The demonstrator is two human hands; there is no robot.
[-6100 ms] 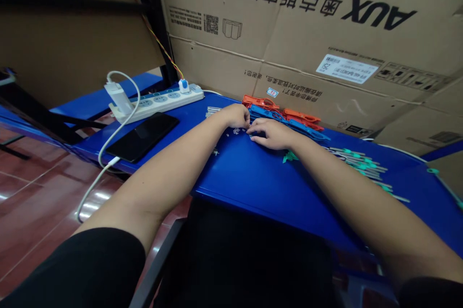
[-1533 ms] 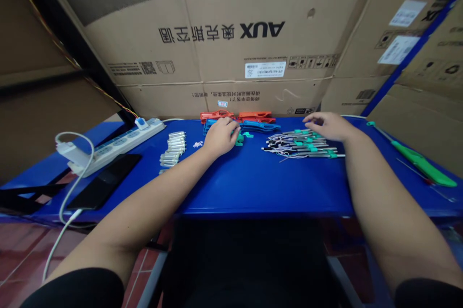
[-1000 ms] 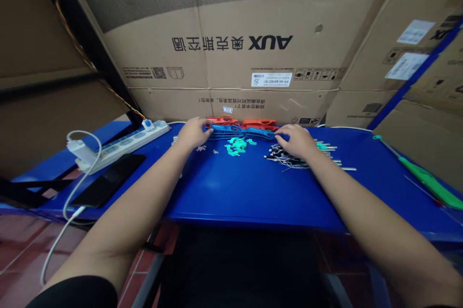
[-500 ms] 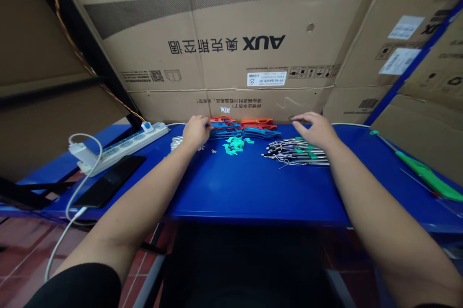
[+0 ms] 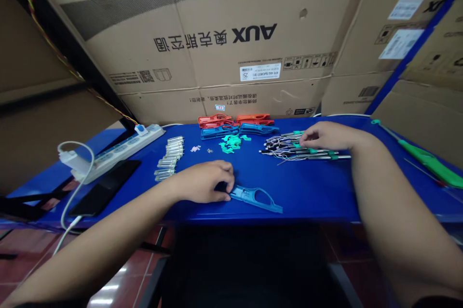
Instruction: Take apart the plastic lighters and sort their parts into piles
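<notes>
**At the front of the blue table (image 5: pixel 304 187), a blue shell (image 5: pixel 249 194) in the left hand (image 5: pixel 205 181)**

Fingers and thumb pinch and hide the shell's near end; its looped end points right. The right hand (image 5: pixel 327 135), well apart, curls over wired metal rods (image 5: pixel 304 152), partly covering them; whether it grips one cannot be told.

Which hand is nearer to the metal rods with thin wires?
Right. The right hand is over part of the metal rods; whether it touches them is unclear. The left hand is farther off, to their left, holding a blue plastic part.
</notes>
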